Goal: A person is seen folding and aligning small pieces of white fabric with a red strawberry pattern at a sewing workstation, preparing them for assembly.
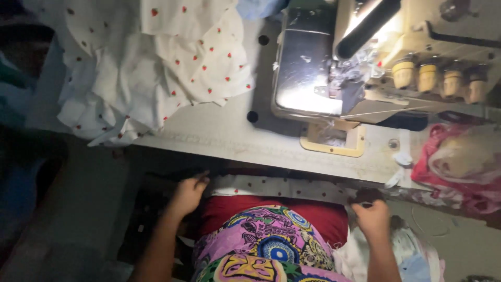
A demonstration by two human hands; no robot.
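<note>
Dim worktop [224,133] with sewing machine [334,68] above lap. Left hand [189,194] and right hand [371,216] each pinched shut on dotted fabric strip [276,187]. Strip stretched taut, long axis left to right along worktop edge.

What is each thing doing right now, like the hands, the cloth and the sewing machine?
Left hand: down below the table edge, fingers curled on the spotted cloth strip.
Right hand: pinching the other end of that strip.
Spotted cloth strip: stretched flat across the lap.
Strawberry-print cloth pile: crumpled in a heap on the table.
Sewing machine: lit by its lamp, no cloth under it.
Red bundle: bunched at the table's right end.
</note>
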